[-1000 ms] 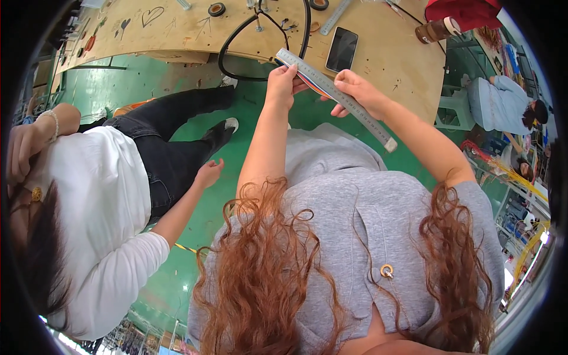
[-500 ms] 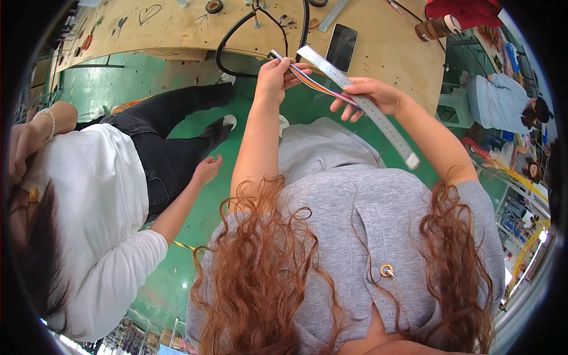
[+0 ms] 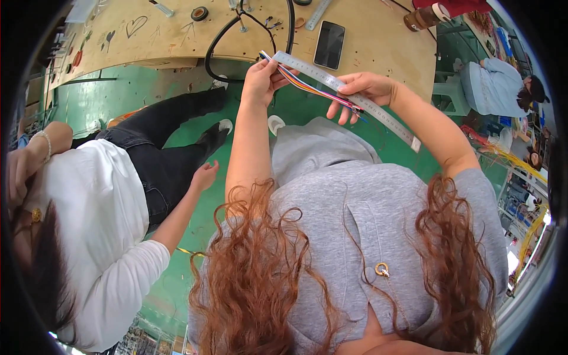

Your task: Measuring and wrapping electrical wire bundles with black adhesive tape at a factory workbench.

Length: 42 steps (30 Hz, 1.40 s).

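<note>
My left hand (image 3: 261, 81) pinches a bundle of multicoloured wires (image 3: 307, 87) close to its upper left end. In my right hand (image 3: 368, 89) is a metal ruler (image 3: 387, 118), gripped with the thumb on its face while the other fingers curl beneath. The ruler slants down to the right, its upper left end at my left fingertips. Below the ruler the wires run roughly alongside it, sagging a little in the middle. Their lower right ends, with small dark tips, come out by my right fingers. Whether my right fingers also touch the wires is unclear.
Ahead is a wooden table (image 3: 378, 44) bearing a phone (image 3: 329, 45), a looped black cable (image 3: 209, 56), a tape roll (image 3: 199, 13) and a brown-and-white bottle (image 3: 426, 18). A co-worker in a white top (image 3: 94, 201) is close on my left; another person (image 3: 494, 89) is at the far right.
The ruler's upper left end has come down to my left fingertips, so it now lies along the wires. Both hands and the table appear slightly further left in the picture.
</note>
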Available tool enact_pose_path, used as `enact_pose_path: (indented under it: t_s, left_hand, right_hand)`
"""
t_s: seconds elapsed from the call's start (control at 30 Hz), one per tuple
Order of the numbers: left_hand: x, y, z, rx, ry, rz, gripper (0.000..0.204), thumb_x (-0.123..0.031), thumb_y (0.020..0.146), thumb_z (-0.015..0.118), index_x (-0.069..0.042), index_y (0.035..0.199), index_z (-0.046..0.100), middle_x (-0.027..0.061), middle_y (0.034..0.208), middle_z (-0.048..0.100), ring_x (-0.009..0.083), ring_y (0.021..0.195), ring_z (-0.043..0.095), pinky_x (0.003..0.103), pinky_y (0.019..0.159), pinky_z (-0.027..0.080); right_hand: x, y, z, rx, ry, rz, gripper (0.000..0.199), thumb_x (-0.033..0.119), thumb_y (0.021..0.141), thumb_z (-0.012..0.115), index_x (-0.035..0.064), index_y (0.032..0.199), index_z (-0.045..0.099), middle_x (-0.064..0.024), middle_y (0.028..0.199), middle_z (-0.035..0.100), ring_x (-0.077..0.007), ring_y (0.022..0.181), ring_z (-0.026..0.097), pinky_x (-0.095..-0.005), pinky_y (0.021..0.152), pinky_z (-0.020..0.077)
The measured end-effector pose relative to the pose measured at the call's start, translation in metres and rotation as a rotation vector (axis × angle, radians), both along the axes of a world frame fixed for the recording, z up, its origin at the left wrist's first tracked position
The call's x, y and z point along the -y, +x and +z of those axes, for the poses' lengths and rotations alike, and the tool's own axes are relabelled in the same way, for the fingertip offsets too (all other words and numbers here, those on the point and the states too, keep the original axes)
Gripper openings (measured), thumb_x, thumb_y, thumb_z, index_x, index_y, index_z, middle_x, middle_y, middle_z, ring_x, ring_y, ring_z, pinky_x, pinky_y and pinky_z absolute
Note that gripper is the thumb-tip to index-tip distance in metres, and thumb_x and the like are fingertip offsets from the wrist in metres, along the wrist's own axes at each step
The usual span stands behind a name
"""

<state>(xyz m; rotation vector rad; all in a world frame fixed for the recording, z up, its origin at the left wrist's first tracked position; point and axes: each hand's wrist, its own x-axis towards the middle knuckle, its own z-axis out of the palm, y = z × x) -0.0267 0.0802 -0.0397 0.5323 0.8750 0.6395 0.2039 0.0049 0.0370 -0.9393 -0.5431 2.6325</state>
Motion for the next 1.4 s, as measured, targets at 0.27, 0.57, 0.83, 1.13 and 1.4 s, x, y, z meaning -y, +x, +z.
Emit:
enact_pose_path:
  t_s: [0.27, 0.57, 0.83, 1.13, 1.4]
  left_hand:
    - [0.001, 0.0, -0.006, -0.008, 0.002, 0.034, 0.021, -0.012, 0.091, 0.038, 0.002, 0.101, 0.05, 0.0127, 0.09, 0.061, 0.0225, 0.079, 0.063, 0.031, 0.065, 0.054]
    - [0.003, 0.005, -0.005, -0.004, -0.003, 0.034, 0.018, -0.013, 0.09, 0.042, 0.0, 0.099, 0.051, 0.0109, 0.09, 0.061, 0.021, 0.079, 0.063, 0.032, 0.066, 0.054]
    - [0.005, 0.006, -0.007, 0.003, 0.006, 0.056, 0.018, -0.013, 0.091, 0.042, 0.001, 0.099, 0.05, 0.0103, 0.089, 0.06, 0.0214, 0.08, 0.062, 0.033, 0.069, 0.054]
    - [0.005, 0.008, -0.006, -0.009, 0.006, 0.07, 0.019, -0.013, 0.091, 0.041, 0.001, 0.1, 0.05, 0.0106, 0.09, 0.06, 0.0219, 0.08, 0.062, 0.034, 0.07, 0.053]
    - [0.005, 0.009, -0.007, 0.012, 0.01, 0.086, 0.02, -0.012, 0.091, 0.04, 0.002, 0.1, 0.05, 0.0127, 0.091, 0.06, 0.0241, 0.082, 0.062, 0.035, 0.071, 0.053]
  right_hand:
    - [-0.002, -0.004, -0.001, 0.088, 0.051, 0.04, 0.027, 0.019, 0.087, 0.047, 0.0027, 0.108, 0.043, -0.023, 0.098, 0.059, -0.0262, 0.078, 0.064, -0.0329, 0.062, 0.0545]
    - [-0.005, -0.011, -0.002, 0.195, 0.049, -0.01, 0.028, 0.019, 0.086, 0.048, 0.0029, 0.108, 0.041, -0.0234, 0.092, 0.059, -0.0259, 0.073, 0.064, -0.0329, 0.057, 0.0547]
    - [-0.012, -0.016, -0.003, 0.221, 0.093, 0.023, 0.027, 0.02, 0.087, 0.048, 0.0034, 0.107, 0.041, -0.0207, 0.09, 0.061, -0.0235, 0.071, 0.064, -0.0309, 0.056, 0.0545]
    - [-0.014, -0.019, -0.001, 0.227, 0.07, 0.01, 0.024, 0.019, 0.087, 0.048, 0.0044, 0.106, 0.042, -0.0194, 0.088, 0.061, -0.023, 0.068, 0.065, -0.0303, 0.056, 0.0546]
    - [-0.012, -0.022, -0.008, 0.253, 0.062, -0.026, 0.026, 0.018, 0.084, 0.054, 0.006, 0.105, 0.043, -0.0064, 0.07, 0.058, -0.0154, 0.054, 0.061, -0.027, 0.051, 0.0536]
